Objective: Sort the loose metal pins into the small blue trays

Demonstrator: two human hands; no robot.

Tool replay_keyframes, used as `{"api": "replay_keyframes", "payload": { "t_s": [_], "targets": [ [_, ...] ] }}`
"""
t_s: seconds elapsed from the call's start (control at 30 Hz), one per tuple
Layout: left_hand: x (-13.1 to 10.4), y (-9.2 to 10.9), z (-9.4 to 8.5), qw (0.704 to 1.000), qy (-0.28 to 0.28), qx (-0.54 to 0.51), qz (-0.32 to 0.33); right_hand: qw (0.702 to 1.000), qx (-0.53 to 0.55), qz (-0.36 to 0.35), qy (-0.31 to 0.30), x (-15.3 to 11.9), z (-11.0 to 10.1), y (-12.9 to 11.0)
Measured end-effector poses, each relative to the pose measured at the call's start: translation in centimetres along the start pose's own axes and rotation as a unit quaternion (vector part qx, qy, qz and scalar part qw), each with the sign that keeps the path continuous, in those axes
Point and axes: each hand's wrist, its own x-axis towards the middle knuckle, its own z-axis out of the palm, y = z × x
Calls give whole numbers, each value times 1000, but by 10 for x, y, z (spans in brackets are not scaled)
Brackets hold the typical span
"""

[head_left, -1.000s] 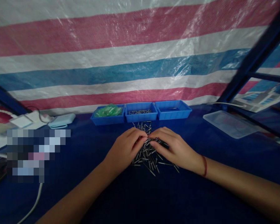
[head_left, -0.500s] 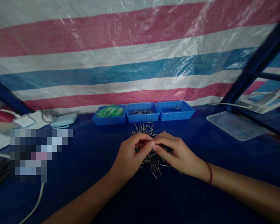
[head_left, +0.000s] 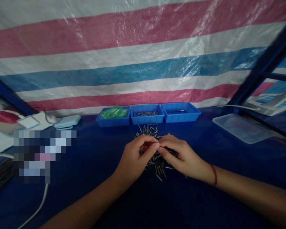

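Observation:
My left hand (head_left: pixel 135 156) and my right hand (head_left: pixel 181 154) meet at the fingertips over a pile of thin metal pins (head_left: pixel 158 168) on the dark blue table. Both are closed in a pinch; whatever lies between the fingertips is too small to make out. Behind the pile stand three blue trays side by side: the left tray (head_left: pixel 113 122) holds a green plastic bag (head_left: pixel 115 112), the middle tray (head_left: pixel 147 119) holds many small metal pieces, and the right tray (head_left: pixel 182 117) has a thin piece or so on its bottom.
A clear plastic lid (head_left: pixel 243 128) lies at the right. At the left are a light blue case (head_left: pixel 68 121), a white adapter (head_left: pixel 30 121), a white cable (head_left: pixel 41 203) and a blurred-out patch. A striped sheet (head_left: pixel 133 41) hangs behind the table.
The whole view has shifted slightly, with the trays and side objects a little further right. My hands remain together at the fingertips in nearly the same pose.

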Motion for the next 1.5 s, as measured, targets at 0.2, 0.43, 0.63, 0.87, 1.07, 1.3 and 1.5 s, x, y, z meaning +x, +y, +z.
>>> {"api": "replay_keyframes", "payload": {
  "t_s": [0.2,0.43,0.63,0.87,1.07,1.3,1.5],
  "targets": [
    [-1,-1,-1,1000,-2,18,8,1000,-8,-10,3,0,-1,0],
    [0,0,0,1000,-3,25,18,1000,-15,-9,2,0,1,0],
    [0,0,0,999,-4,25,24,1000,-11,-9,-3,0,0,0],
    [0,2,-1,999,-4,29,27,1000,-13,-3,5,1,0,0],
    [0,2,-1,998,6,31,47,999,-5,7,38,1,1,2],
    [1,0,-2,998,27,39,40,992,-16,15,127,0,-5,2],
    [1,-1,-1,999,-27,41,6,986,-59,-60,143,0,-10,-7]
  ]
}}
